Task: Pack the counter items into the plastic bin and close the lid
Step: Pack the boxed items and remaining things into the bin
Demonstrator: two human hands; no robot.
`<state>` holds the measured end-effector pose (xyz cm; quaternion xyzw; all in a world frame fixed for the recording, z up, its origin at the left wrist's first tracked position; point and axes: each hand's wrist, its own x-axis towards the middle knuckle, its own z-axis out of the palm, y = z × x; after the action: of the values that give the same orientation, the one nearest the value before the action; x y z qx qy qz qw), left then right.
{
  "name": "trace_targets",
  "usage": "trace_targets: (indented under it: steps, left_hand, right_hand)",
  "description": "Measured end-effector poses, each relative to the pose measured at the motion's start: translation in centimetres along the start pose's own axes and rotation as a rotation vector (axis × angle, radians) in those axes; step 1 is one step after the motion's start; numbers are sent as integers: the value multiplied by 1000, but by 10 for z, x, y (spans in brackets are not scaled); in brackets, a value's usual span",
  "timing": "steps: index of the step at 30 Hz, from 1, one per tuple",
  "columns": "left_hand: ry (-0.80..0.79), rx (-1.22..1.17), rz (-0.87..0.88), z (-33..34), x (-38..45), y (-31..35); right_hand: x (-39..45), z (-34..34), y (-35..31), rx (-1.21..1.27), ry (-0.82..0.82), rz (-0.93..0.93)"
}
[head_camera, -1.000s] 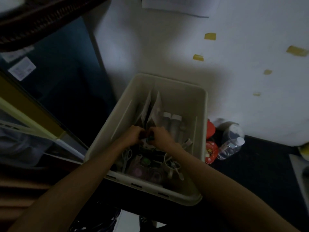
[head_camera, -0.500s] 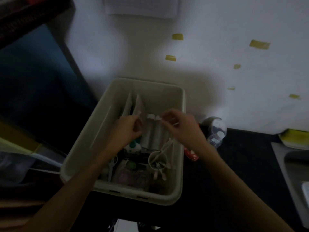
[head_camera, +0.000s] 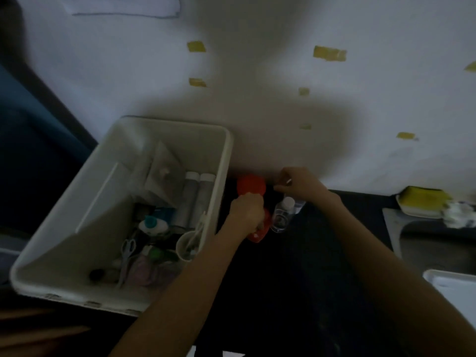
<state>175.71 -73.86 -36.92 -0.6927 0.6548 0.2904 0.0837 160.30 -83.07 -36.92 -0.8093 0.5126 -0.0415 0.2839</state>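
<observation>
The open beige plastic bin (head_camera: 221,161) stands at the left on the dark counter. It holds two white-capped tubes (head_camera: 192,199), scissors (head_camera: 127,249), a white cup (head_camera: 186,246), packets and small bottles. Right of the bin, my left hand (head_camera: 246,213) grips a red container (head_camera: 261,231) from above, just in front of a round red lid (head_camera: 251,185). A small clear bottle (head_camera: 282,216) with a white cap stands beside it. My right hand (head_camera: 302,186) is curled over a larger clear bottle (head_camera: 298,206) against the wall, which is mostly hidden.
The white wall (head_camera: 257,99) with yellow tape bits rises right behind the items. A yellow sponge (head_camera: 422,202) and a sink edge (head_camera: 396,228) lie to the right. A white tray-like piece (head_camera: 453,284) shows at the lower right. Dark counter (head_camera: 296,279) spreads in front.
Both hands have left the inside of the bin and moved right to the red container and the bottles beside it. The view has swung right.
</observation>
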Motion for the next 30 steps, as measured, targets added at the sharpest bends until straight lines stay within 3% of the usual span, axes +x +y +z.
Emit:
trace_targets:
  steps: [3, 5, 7, 10, 13, 19, 22, 26, 30]
  left_hand:
    - [34, -1, -132, 45, 26, -7]
    - [-27, -12, -191, 70, 38, -14]
    - [-65, -81, -196, 90, 46, -20]
    - [10, -140, -174, 113, 51, -25]
    - [78, -174, -196, 118, 55, -23]
    - [21, -175, -252, 107, 47, -18]
    - [53, -177, -203, 95, 18, -14]
    - [108, -123, -58, 67, -28, -3]
    - [297, -101, 98, 27, -75, 8]
  right_hand:
    - [0, 6, 10, 63, -23, -42]
    - [-1, 12, 15, 103, 4, -54]
    - [-1, 16, 20, 129, 21, -59]
    - [-7, 18, 23, 108, 36, -91]
    - [-17, 18, 24, 118, 76, -132]
    - [-54, 13, 10, 202, 222, -203]
    - [-85, 21, 6, 256, 267, -78]
    - [-109, 32, 1, 240, 14, 152]
    - [-119, 17, -26, 395, -4, 193]
